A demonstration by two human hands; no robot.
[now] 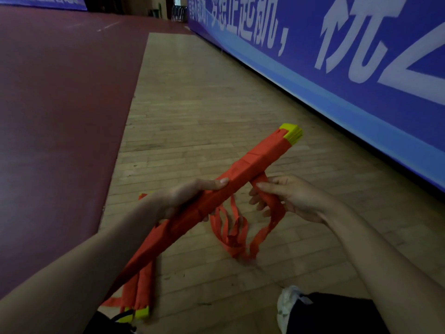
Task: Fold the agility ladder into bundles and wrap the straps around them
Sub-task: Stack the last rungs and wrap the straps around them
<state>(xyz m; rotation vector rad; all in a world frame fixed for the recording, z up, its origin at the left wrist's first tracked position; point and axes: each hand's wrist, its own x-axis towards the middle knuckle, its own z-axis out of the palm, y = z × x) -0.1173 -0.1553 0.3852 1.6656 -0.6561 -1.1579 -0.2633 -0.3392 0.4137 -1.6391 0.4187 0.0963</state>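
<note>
Indoor hall, viewed from above and forward. The wooden floor of pale narrow boards runs up the centre of the frame. A dark red surface covers the left side and meets the wood along a straight edge. A blue banner with large white characters stands along the right side, its lower edge at the floor. The bundle of the folded agility ladder is held above the floor, slanting from lower left to upper centre-right. It is covered in orange wrapping, with yellow rung ends showing at the far tip. The left hand grips the bundle around its middle, thumb lying along the top face and fingers curled underneath. The right hand pinches the orange strap just below the bundle, thumb and fingers closed on the band. The loose remainder of the strap hangs in loops down to the floor at centre. Two wrapped bundles with yellow ends lie on the floor at lower left, partly hidden by the left forearm. A black garment and a white item, which I cannot identify, are at the bottom edge.
</note>
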